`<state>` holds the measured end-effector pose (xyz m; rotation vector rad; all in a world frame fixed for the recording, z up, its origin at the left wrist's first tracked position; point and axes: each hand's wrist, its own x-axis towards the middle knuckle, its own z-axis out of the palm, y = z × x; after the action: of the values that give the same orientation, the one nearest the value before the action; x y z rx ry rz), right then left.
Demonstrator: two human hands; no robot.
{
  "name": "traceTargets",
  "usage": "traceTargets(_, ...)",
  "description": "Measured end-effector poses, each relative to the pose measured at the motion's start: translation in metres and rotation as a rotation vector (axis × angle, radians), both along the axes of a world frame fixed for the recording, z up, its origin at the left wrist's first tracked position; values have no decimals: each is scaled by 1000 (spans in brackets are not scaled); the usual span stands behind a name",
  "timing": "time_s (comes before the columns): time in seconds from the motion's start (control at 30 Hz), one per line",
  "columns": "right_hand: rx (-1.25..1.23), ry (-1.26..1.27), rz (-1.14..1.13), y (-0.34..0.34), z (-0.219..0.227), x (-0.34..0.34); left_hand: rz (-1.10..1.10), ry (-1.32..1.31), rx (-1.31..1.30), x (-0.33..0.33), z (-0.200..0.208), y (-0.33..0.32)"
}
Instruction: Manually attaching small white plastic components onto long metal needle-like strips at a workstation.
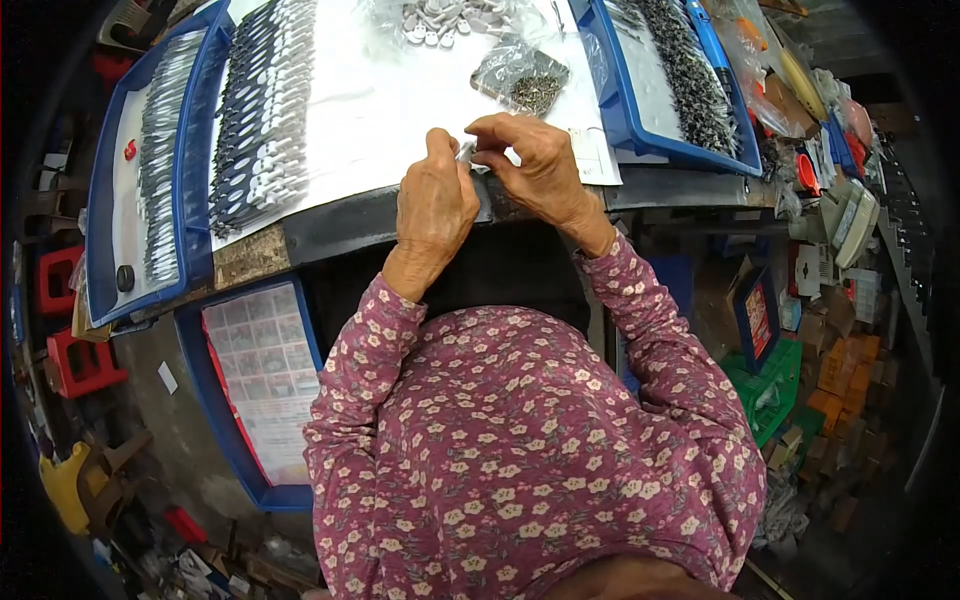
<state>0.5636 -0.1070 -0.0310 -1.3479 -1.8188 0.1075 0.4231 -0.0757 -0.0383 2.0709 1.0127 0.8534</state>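
My left hand (436, 205) and my right hand (535, 165) meet over the table's front edge, fingertips close together. Between them shows a small pale grey piece (466, 152), pinched by the left fingers; it is too small to name. The right thumb and forefinger are curled in a pinch beside it, and what they hold is hidden. Beyond the right hand lies a clear plastic bag (536, 90) of tiny metal parts. Farther back is a loose pile of small white and grey plastic pieces (447, 22).
Rows of black-and-white pieces (262, 110) line the table's left. Blue trays with rows of slim parts stand at far left (197, 160) and right (655, 140). A blue tray (262, 495) with a printed sheet sits below. Red stools (80, 362) and a green crate (775, 395) flank me.
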Motion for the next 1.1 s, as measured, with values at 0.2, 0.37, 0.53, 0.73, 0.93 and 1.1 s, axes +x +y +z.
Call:
traceTargets(0.2,-14,-49,-7,-1,-3,1,31,57,70,1,-5,-4)
traceTargets(0.37,-42,13,-15,-2,-6,1,27,71,121,2,-6,-8)
traceTargets(0.53,-145,139,-16,-7,-6,5,-13,78,150,-1,-6,-7)
traceTargets(0.73,-356,409,12,-11,-9,10,-83,-101,39,-11,0,-2)
traceTargets(0.93,-520,597,141,-9,-3,2,-192,-359,-540,-25,5,5)
traceTargets(1.1,-576,805,228,-8,-11,-4,-204,-392,-832,-37,13,6)
